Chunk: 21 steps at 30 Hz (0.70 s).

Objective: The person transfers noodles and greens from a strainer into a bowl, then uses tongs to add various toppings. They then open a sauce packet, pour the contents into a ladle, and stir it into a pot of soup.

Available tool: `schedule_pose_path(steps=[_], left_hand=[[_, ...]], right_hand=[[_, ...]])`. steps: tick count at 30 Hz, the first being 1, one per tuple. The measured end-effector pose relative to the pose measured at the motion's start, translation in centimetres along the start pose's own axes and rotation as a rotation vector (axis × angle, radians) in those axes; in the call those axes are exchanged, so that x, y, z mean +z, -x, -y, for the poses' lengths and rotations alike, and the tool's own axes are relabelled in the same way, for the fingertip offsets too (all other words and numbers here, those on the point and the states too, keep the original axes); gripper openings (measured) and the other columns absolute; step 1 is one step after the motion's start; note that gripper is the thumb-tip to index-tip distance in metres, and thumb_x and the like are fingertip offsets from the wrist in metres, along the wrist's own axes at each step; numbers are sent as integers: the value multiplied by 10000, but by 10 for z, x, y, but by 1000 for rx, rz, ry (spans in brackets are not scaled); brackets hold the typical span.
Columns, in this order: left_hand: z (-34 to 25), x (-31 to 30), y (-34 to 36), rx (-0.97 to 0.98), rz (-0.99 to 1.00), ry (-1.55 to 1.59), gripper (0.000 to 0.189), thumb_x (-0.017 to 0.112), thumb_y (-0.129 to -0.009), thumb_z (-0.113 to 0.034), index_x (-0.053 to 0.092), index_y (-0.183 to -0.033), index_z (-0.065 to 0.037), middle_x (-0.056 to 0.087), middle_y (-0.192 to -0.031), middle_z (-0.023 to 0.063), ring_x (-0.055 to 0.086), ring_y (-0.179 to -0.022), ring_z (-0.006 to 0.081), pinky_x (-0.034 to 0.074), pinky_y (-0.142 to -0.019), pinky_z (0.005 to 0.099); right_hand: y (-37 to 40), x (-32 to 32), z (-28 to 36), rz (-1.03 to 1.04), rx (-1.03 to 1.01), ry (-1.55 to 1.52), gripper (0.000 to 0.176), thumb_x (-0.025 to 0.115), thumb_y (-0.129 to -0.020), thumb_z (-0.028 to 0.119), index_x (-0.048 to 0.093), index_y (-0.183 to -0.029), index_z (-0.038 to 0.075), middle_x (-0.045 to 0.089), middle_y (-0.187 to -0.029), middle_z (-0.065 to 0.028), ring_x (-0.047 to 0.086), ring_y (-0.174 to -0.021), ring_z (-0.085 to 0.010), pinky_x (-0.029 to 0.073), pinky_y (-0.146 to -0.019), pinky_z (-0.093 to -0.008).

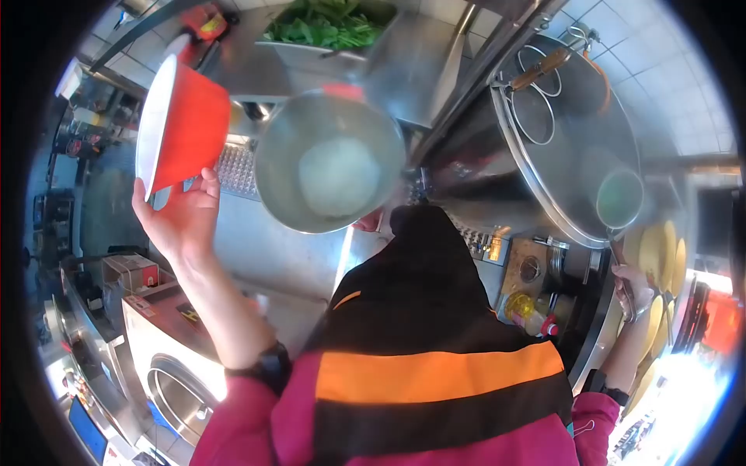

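Observation:
My left hand [186,221] is closed on the lower edge of a bowl [194,128], red outside and white inside. The bowl is tipped on its side, its opening facing left. Over at the right, my right hand [633,291] grips the handle of a long-handled strainer [620,199]. Its round head looks greenish and blurred, and is at the near side of a large steaming pot [536,186]. Between my hands stands a round metal pot [268,171] with something pale and blurred inside.
A metal tray [303,54] of leafy greens [326,23] sits at the back. Wire rings with a wooden handle [542,68] rest at the large pot's far rim. Near my right side are a bottle of yellow liquid [522,311] and a wooden board [524,260].

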<state>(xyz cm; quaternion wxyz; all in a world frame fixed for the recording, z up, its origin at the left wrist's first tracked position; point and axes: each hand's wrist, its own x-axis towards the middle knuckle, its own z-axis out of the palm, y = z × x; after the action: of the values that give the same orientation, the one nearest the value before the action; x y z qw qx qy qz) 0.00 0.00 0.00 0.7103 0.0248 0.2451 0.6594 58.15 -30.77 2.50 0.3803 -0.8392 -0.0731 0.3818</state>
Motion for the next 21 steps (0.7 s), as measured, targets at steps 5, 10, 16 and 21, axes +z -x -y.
schedule_pose_path(steps=[5,10,16,21], left_hand=[[-16,-12,9,53,31,-13,637,666,-703,-261,339,-1182,2,325,-1222,214,331,-1140,386,410,-821,433],[-31,-27,18,99,-30,14,645,676,-690,-254,341,-1181,-2,333,-1215,218,346,-1125,380,410,-820,435],[-31,-30,28,117,-25,32,655,680,-690,-263,341,-1190,-9,337,-1219,208,351,-1120,376,413,-815,428],[-25,-31,31,124,27,16,646,680,-695,-263,345,-1190,-16,336,-1228,194,359,-1125,374,427,-805,425]], right_hand=[[1,2,-3,-3,9,-10,135,596,-699,140,534,-734,25,478,-484,-17,403,-306,-90,308,-268,-182],[7,21,-7,-9,62,-184,104,603,-738,123,528,-724,51,495,-530,5,426,-351,-65,331,-295,-165],[19,39,-15,-16,17,-373,109,604,-765,126,523,-776,53,459,-541,19,403,-369,-50,326,-309,-162],[15,23,-22,82,59,-426,121,591,-782,139,522,-851,68,441,-536,42,389,-366,-43,320,-309,-166]])
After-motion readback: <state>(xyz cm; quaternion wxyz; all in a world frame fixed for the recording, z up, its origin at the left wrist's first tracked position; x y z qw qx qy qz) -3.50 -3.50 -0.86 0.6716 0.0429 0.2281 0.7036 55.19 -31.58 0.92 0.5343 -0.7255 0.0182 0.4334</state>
